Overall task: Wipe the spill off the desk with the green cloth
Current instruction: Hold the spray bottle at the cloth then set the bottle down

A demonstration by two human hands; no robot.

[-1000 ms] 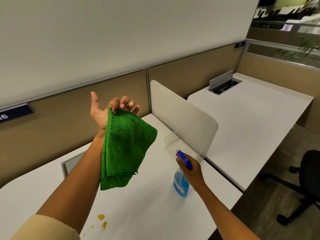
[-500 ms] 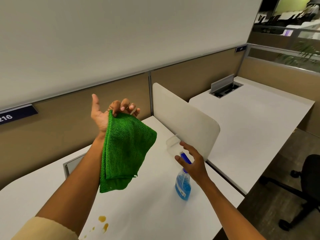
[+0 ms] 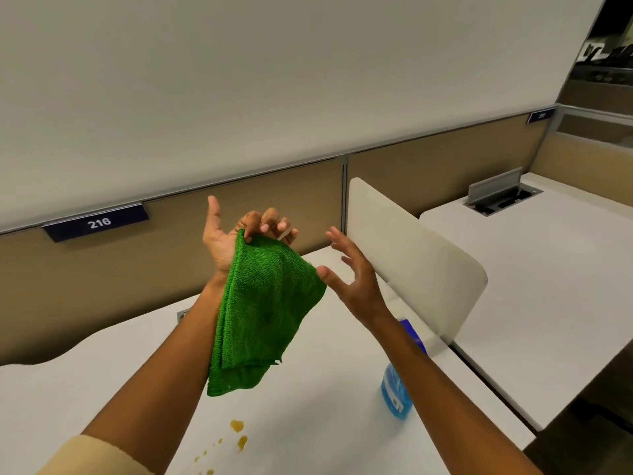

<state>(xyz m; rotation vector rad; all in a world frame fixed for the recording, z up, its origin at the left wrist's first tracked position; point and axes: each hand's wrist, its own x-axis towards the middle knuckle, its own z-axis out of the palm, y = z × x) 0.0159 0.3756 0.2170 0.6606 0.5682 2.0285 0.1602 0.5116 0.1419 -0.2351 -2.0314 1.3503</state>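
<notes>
The right hand (image 3: 356, 279) has let go of the blue plastic spray bottle (image 3: 397, 389), which now stands alone on the white desk (image 3: 325, 406). That hand has risen with fingers spread, its thumb just beside the hanging folded green microfibre cloth (image 3: 263, 310), at the cloth's 3 o'clock edge.

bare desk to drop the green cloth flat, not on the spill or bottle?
Bare desk lies between the spill and the spray bottle, and another patch at far left, beyond the left forearm. The divider panel and bottle crowd the right edge. The neighbouring desk is bare apart from its cable box.
</notes>
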